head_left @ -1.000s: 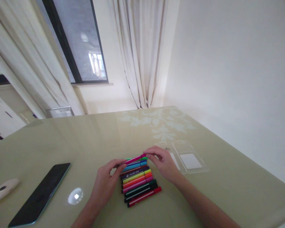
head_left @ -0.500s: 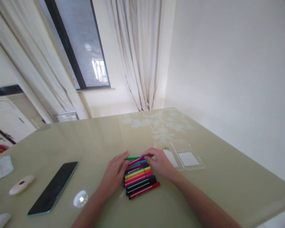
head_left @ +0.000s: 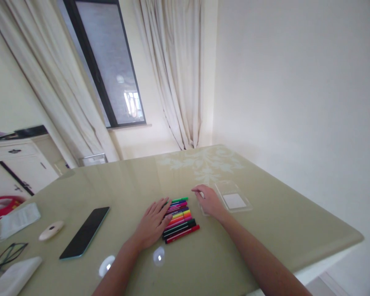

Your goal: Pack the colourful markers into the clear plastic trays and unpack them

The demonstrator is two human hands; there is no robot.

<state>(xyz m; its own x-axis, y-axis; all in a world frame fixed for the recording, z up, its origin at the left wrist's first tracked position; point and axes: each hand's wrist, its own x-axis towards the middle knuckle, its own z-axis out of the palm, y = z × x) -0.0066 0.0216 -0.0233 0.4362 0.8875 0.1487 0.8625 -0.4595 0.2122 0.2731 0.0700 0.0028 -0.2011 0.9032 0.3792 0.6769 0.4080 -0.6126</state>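
Note:
A row of felt-tip pens (head_left: pixel 182 221) in several colours lies side by side on the table, a green pen (head_left: pixel 181 199) at the far end and a red pen (head_left: pixel 185 234) at the near end. My left hand (head_left: pixel 154 220) rests with spread fingers over the left ends of the pens. To the right of the row is my right hand (head_left: pixel 209 200), over the left half of an opened clear plastic case (head_left: pixel 246 201). Its index finger and thumb stand apart, and I see nothing between them. The hand hides part of the case.
On the left lie a dark phone (head_left: pixel 85 232), a pale oval object (head_left: pixel 51 231), a face mask (head_left: pixel 20 220), glasses (head_left: pixel 12 251) and a white object (head_left: pixel 17 279). The table's right edge (head_left: pixel 296 193) runs beside the wall. Behind stand a curtain (head_left: pixel 179 74) and a window (head_left: pixel 111 61).
My right hand has let go of the pink pen and moved right to the case. The pink pen now lies within the row. My left hand has flattened over the pens. The view has shifted slightly.

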